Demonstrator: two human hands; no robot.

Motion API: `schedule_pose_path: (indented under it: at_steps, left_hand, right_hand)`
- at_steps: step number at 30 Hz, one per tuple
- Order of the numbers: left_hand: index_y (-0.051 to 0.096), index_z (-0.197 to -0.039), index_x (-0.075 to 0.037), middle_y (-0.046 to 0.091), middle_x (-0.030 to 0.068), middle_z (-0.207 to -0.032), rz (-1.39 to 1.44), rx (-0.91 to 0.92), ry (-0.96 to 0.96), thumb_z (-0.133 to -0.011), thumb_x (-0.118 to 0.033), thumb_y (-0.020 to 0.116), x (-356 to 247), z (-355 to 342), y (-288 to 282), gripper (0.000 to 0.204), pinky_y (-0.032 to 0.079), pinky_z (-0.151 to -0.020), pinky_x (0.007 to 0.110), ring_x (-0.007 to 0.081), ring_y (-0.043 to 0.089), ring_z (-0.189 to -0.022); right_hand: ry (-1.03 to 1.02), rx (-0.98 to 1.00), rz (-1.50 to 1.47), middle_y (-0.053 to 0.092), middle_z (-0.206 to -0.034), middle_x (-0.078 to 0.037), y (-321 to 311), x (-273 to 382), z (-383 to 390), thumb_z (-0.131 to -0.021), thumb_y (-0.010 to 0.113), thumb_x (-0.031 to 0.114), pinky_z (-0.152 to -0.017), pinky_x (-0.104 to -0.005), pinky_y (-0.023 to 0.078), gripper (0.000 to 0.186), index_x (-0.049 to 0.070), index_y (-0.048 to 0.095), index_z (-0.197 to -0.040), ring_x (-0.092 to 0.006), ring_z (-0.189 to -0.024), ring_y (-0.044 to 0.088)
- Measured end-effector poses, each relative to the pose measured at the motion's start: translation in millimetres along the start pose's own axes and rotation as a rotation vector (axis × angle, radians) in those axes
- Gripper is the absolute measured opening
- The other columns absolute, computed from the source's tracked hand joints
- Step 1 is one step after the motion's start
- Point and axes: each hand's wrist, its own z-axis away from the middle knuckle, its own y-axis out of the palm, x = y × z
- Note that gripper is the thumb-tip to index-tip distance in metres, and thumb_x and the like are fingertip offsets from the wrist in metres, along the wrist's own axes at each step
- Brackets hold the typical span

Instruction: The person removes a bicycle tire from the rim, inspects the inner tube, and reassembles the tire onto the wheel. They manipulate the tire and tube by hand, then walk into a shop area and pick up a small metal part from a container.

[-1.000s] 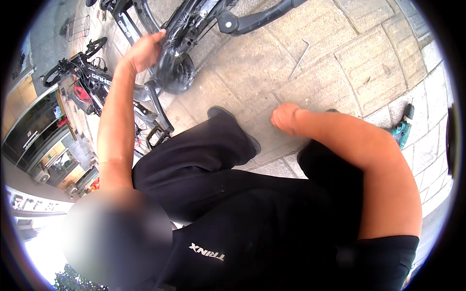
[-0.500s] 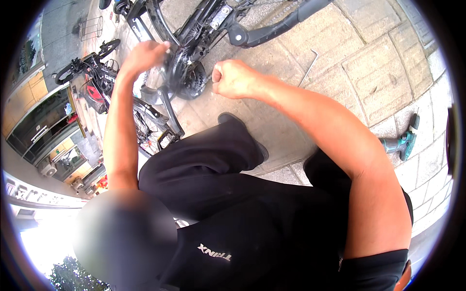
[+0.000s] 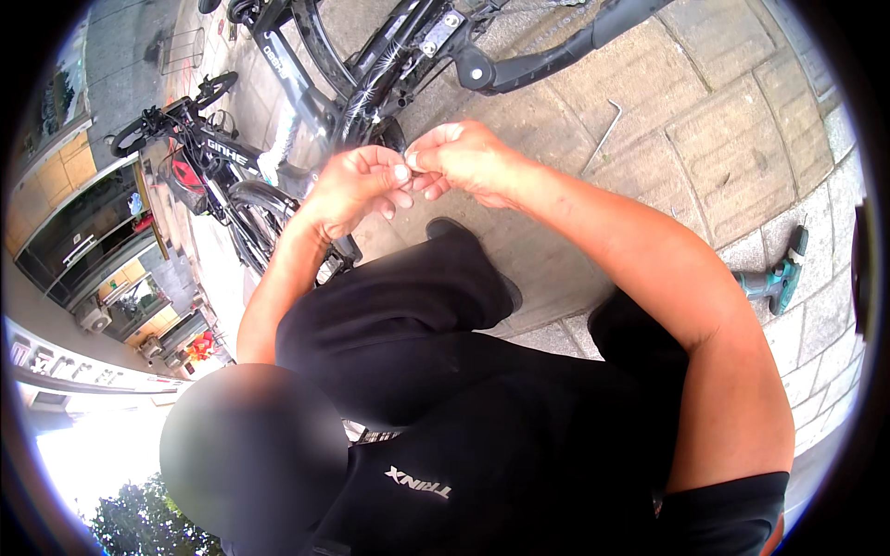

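My left hand (image 3: pixel 357 185) and my right hand (image 3: pixel 464 162) meet in front of a dark bicycle frame (image 3: pixel 371 97), fingertips pinched around something small that I cannot make out. The bicycle's crank arm (image 3: pixel 519 72) and metal bracket plate (image 3: pixel 442 35) are just beyond them. A silver hex key (image 3: pixel 605 134) lies on the paving to the right of my right hand. My bent leg in dark trousers (image 3: pixel 389 287) is below my hands.
A teal and black power drill (image 3: pixel 779 283) rests on pale paving (image 3: pixel 802 361) at right. Another black bicycle (image 3: pixel 222 148) with a red part is at left, near a wire rack (image 3: pixel 181 51). A storefront (image 3: pixel 88 236) curves along the left rim.
My left hand has come away from the bicycle, down and rightward. My right hand has risen leftward from above my legs. The two now meet at the fingertips.
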Motion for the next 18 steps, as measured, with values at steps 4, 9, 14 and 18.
schedule_pose_path:
  at_steps: [4,9,14,18]
  left_hand:
    - [0.066,-0.106,-0.004,0.073,0.0064,-0.092,-0.098,-0.119,0.064,-0.097,-0.016,0.074,2,0,2,0.018,0.055,-0.056,0.026,0.0158,0.072,-0.074]
    - [0.069,-0.107,-0.002,0.074,0.0051,-0.088,-0.448,-0.292,0.303,-0.095,-0.019,0.078,9,0,3,0.023,0.052,-0.057,0.024,0.0103,0.068,-0.073]
    - [0.071,-0.108,-0.001,0.074,0.0043,-0.086,-0.558,-0.409,0.336,-0.097,-0.018,0.074,15,4,3,0.020,0.053,-0.060,0.024,0.0089,0.069,-0.076]
    - [0.071,-0.109,-0.001,0.074,0.0045,-0.086,-0.523,-0.464,0.419,-0.099,-0.015,0.071,21,4,3,0.017,0.054,-0.060,0.025,0.0094,0.070,-0.077]
  right_hand:
    - [0.033,-0.041,-0.009,0.071,-0.094,-0.010,6,1,-2,-0.093,0.068,0.011,-0.058,-0.0294,0.053,0.022,-0.004,0.066,-0.110,-0.0159,-0.076,0.068]
    - [0.088,0.008,0.024,0.072,-0.102,-0.009,9,6,-7,-0.095,0.064,0.018,-0.059,-0.0267,0.050,0.026,0.000,0.068,-0.113,-0.0126,-0.079,0.066]
    - [0.060,0.014,0.063,0.072,-0.106,-0.008,16,12,0,-0.094,0.064,0.019,-0.058,-0.0276,0.049,0.033,-0.002,0.067,-0.120,-0.0126,-0.080,0.066]
    - [0.063,0.028,0.066,0.071,-0.110,-0.008,26,15,0,-0.094,0.064,0.017,-0.058,-0.0281,0.049,0.037,-0.003,0.066,-0.125,-0.0131,-0.080,0.064]
